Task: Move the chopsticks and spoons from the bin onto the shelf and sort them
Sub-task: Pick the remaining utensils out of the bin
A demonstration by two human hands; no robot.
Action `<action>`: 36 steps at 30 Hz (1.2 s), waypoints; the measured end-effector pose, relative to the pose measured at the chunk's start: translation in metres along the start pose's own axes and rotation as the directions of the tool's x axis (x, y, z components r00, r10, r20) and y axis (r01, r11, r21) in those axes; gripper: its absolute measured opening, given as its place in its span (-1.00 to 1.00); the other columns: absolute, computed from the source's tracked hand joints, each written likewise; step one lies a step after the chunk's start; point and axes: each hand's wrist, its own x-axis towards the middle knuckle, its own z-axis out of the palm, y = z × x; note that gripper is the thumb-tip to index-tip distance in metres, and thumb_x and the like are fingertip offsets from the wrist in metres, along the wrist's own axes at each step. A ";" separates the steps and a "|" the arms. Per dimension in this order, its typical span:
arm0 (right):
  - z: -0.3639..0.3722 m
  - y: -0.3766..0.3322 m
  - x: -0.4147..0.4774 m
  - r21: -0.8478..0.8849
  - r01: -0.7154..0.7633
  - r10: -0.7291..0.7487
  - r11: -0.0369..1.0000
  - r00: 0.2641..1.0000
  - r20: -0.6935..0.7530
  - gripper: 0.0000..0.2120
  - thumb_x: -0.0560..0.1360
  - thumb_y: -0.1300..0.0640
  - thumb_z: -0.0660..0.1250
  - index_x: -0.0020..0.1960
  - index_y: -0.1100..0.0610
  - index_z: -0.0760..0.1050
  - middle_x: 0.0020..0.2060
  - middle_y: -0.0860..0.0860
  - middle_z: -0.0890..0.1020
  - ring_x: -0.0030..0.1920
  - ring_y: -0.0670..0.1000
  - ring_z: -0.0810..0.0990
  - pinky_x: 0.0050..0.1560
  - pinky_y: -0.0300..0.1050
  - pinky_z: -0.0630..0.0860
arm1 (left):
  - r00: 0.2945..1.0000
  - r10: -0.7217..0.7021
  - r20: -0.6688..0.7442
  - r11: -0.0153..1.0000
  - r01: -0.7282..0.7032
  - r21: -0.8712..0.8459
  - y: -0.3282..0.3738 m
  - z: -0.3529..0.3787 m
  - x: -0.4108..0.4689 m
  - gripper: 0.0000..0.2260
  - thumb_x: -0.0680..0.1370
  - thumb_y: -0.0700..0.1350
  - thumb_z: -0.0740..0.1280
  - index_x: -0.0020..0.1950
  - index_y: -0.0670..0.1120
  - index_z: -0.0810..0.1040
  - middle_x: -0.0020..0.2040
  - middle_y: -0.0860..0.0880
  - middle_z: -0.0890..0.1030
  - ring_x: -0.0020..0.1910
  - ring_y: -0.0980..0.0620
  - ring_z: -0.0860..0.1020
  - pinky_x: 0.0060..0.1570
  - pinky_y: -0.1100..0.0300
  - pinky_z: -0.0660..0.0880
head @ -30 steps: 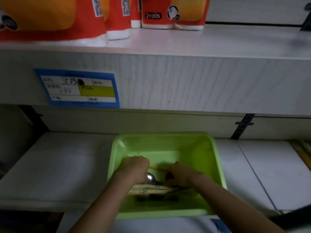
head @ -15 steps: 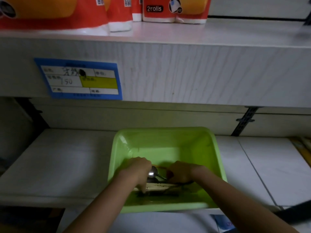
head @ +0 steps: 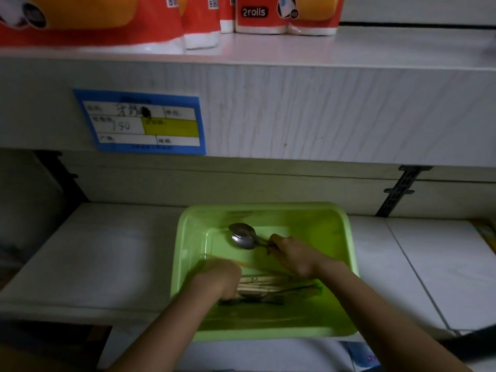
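2 hands work inside a green bin (head: 338,237) that sits on the lower shelf (head: 107,251). The right hand (head: 292,255) pinches the handles of metal spoons (head: 243,235), whose bowls are lifted above the bin floor toward its far left side; how many spoons are stacked there cannot be told. The left hand (head: 217,277) is curled down over the left end of a bundle of chopsticks (head: 265,284) lying across the near part of the bin, and it appears to grip them, though its fingers are hidden under the knuckles. 1 thin chopstick (head: 241,263) runs slantwise from the left hand toward the right wrist. Dark utensils (head: 257,300) lie just near of the bundle; what they are is unclear. Above, the upper shelf (head: 322,108) carries a blue price label (head: 139,122) on its front edge and red packs (head: 284,14) marked "2rolls" on top.
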 end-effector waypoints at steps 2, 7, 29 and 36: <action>-0.003 -0.002 -0.001 0.031 0.006 -0.005 1.000 1.000 -0.030 -0.81 0.58 0.06 0.12 0.02 0.15 0.42 -0.18 0.11 0.51 -0.17 0.08 0.48 -0.20 -0.08 0.33 | 1.000 -0.006 -0.016 0.999 0.006 -0.035 -0.003 -0.001 0.001 -0.75 0.54 -0.13 0.24 0.18 -0.18 0.49 0.18 -0.16 0.55 0.11 -0.11 0.54 -0.11 0.15 0.37; -0.007 -0.003 0.000 0.047 -0.042 0.047 0.998 0.993 -0.107 -0.70 0.52 -0.05 0.22 -0.33 0.04 0.32 -0.30 0.04 0.48 -0.22 0.06 0.44 -0.21 -0.13 0.32 | 0.977 -0.059 -0.206 0.993 0.036 -0.114 -0.012 -0.005 0.003 -0.81 0.54 -0.17 0.19 0.13 -0.13 0.44 0.11 -0.12 0.56 0.00 -0.09 0.54 -0.13 0.12 0.37; -0.001 -0.006 -0.006 -0.043 -0.042 0.049 0.998 0.984 0.168 -0.71 0.45 0.02 0.36 -0.05 0.26 0.63 -0.45 -0.03 0.47 -0.22 -0.01 0.47 -0.38 -0.23 0.31 | 0.981 -0.073 -0.177 0.995 0.060 -0.074 -0.012 0.002 0.019 -0.66 0.42 -0.01 0.43 0.14 -0.09 0.50 0.13 -0.06 0.59 0.10 -0.04 0.54 -0.02 0.21 0.39; 0.005 0.001 -0.003 -0.095 -0.048 0.063 0.994 0.985 0.162 -0.66 0.40 0.02 0.41 0.06 0.22 0.61 0.00 0.21 0.65 -0.01 0.10 0.61 -0.07 -0.07 0.50 | 0.975 -0.122 -0.187 0.985 0.095 -0.146 -0.012 0.004 0.020 -0.60 0.37 -0.05 0.48 0.16 -0.10 0.51 0.10 -0.06 0.61 0.08 -0.02 0.56 0.05 0.23 0.46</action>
